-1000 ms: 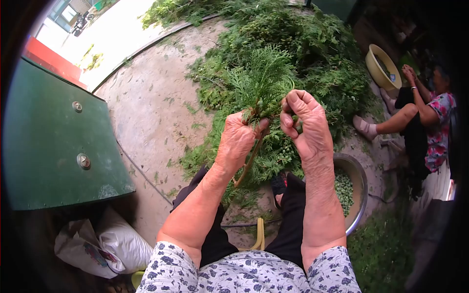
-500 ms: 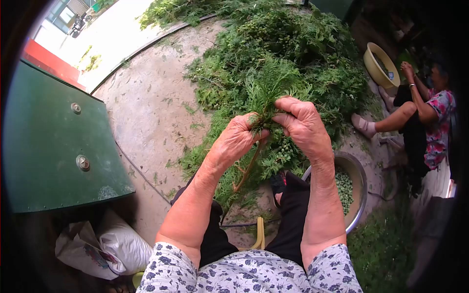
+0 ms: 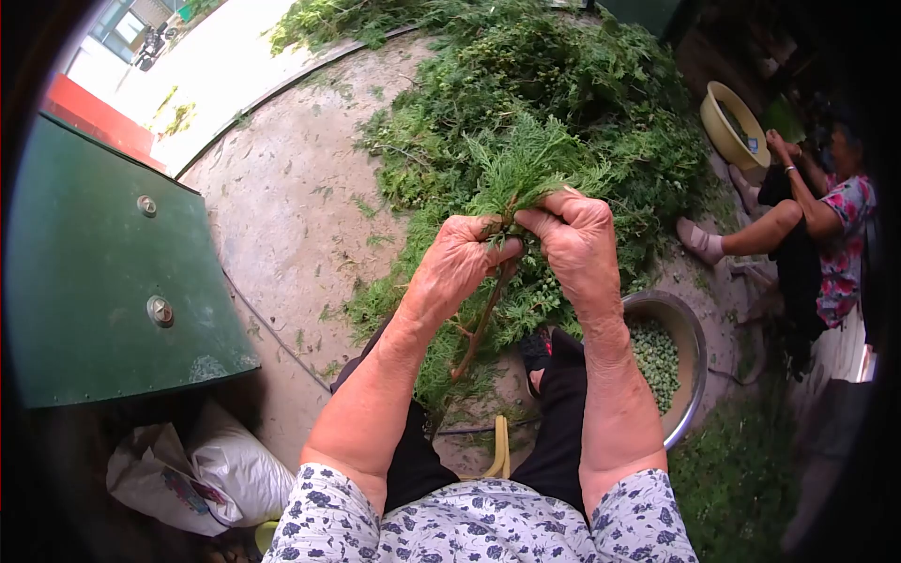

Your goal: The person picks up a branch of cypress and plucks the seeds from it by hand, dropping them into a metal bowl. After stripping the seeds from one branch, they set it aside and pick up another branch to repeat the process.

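A leafy evergreen branch (image 3: 526, 169) is held up in front of me, its flat feathery foliage on top and its brown stem hanging below. My left hand (image 3: 462, 258) is closed round the stem just under the leaves. Close beside it, my right hand (image 3: 577, 242) pinches at the same spot with thumb and fingers; whatever small part lies between the fingertips is hidden. Below my right forearm stands a metal basin (image 3: 696, 361) part filled with small green cones (image 3: 654, 364), partly covered by the arm.
A large heap of cut evergreen branches (image 3: 572, 84) lies ahead. At right sits another person (image 3: 826, 220) near a yellow basin (image 3: 713, 127). A green metal panel (image 3: 113, 272) stands at left, with white sacks (image 3: 235, 469) below it. Leaf scraps dot the concrete floor (image 3: 291, 178).
My right hand has shifted slightly left and down, closer to my left hand. The branch's foliage now leans differently, and more of the cones in the metal basin shows.
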Tool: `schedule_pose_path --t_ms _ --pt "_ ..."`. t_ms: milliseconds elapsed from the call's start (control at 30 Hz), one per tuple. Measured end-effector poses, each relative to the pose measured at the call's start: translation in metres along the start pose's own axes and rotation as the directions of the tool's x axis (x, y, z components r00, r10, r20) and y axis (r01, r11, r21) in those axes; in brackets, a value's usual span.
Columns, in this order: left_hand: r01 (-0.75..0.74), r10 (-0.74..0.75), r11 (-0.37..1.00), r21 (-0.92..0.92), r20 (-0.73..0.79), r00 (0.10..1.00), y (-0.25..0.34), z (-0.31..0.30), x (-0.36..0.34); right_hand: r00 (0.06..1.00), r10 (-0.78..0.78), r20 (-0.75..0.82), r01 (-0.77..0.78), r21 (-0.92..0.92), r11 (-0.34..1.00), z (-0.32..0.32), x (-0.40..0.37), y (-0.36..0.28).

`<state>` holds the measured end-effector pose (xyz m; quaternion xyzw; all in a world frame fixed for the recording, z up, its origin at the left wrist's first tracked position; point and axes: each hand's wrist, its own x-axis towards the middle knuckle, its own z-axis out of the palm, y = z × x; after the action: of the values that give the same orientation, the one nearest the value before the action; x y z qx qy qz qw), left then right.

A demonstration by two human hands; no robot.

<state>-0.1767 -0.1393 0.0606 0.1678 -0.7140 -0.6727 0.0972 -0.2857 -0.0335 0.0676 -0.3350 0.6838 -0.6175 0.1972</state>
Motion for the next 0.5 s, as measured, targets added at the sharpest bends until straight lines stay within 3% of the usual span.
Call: schedule_pose_path --t_ms 33,67,100,133,167,200,267,367,433,500 --pt "-0.001 0.001 1.0 0.0 -0.001 1.0 -0.001 0.001 0.0 0.985 0.139 -0.105 -0.126 0.122 0.985 0.004 -0.001 -0.001" --pt "-0.007 0.007 1.0 0.017 -0.026 1.0 -0.002 0.002 0.001 0.976 0.19 -0.103 -0.166 0.205 0.965 0.005 -0.001 -0.004" --pt "-0.012 0.014 0.999 0.034 -0.05 0.999 -0.003 0.003 0.001 0.976 0.19 -0.103 -0.166 0.205 0.965 0.006 -0.002 -0.005" --pt "-0.012 0.014 0.999 0.034 -0.05 0.999 -0.003 0.004 0.001 0.964 0.247 -0.099 -0.204 0.322 0.925 0.006 -0.003 -0.007" --pt "-0.012 0.01 0.999 -0.041 -0.065 0.998 -0.002 0.004 0.0 0.949 0.301 -0.088 -0.235 0.434 0.869 0.007 -0.004 -0.008" --pt "-0.012 0.003 0.993 -0.117 -0.079 0.997 -0.002 0.005 0.0 0.95 0.301 -0.087 -0.235 0.435 0.869 0.007 -0.004 -0.007" --pt "-0.031 0.019 0.99 -0.141 -0.083 0.996 -0.002 0.005 0.0 0.907 0.41 -0.094 -0.271 0.613 0.742 0.007 -0.004 -0.004" --pt "-0.035 0.025 0.992 -0.121 -0.084 0.996 -0.002 0.004 -0.001 0.923 0.37 -0.105 -0.181 0.731 0.658 -0.006 0.004 0.004" --pt "-0.021 0.015 0.997 -0.078 -0.078 0.997 -0.003 0.003 -0.001 0.935 0.351 -0.043 -0.197 0.762 0.617 -0.01 0.003 0.002" --pt "-0.042 0.02 0.986 -0.16 -0.133 0.991 -0.008 0.002 0.0 0.957 0.273 0.1 -0.24 0.801 0.549 -0.012 0.003 -0.003"
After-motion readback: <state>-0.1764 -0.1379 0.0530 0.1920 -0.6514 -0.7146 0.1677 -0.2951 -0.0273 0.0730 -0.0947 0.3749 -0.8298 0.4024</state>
